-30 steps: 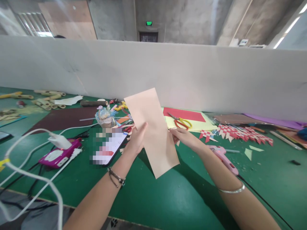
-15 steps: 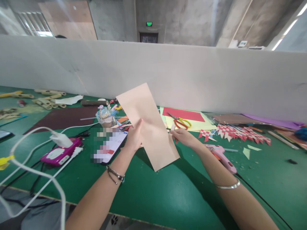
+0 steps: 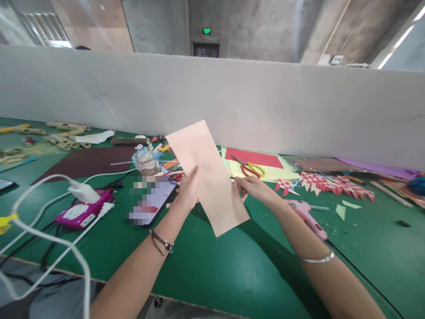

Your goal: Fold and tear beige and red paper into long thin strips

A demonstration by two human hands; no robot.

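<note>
We held a smooth, pale peach rectangular paper sheet (image 3: pixel 212 179) aslant, reaching above and below our left hand's (image 3: pixel 187 190) clamped thumb, our right hand (image 3: pixel 255 189) at its edge, grip unclear.

Green-topped table (image 3: pixel 202 274), bounded on the far side by a pale partition (image 3: pixel 282 102); a lit green sign (image 3: pixel 207 31) is mounted on the wall beyond.

Far left: bamboo tubes (image 3: pixel 60 142), loosely heaped; a dark brown sheet (image 3: pixel 91 161), laid flat.

Near left: one magenta power unit (image 3: pixel 84 210), into which a white plug (image 3: pixel 84 192) is fitted; one phone (image 3: pixel 161 200), partly obscured by pixelation.

Far, right of centre: yellow-and-red scissors (image 3: pixel 255 170), opened, laid across a red sheet (image 3: pixel 265 158) and a pale yellow sheet (image 3: pixel 282 174).

Right: red-and-white checked pieces (image 3: pixel 332 184), grouped in a row; one pink glue gun (image 3: pixel 304 213), corded in black; pale green scraps (image 3: pixel 341 212), scattered.

Far right: a purple strip (image 3: pixel 375 166).
</note>
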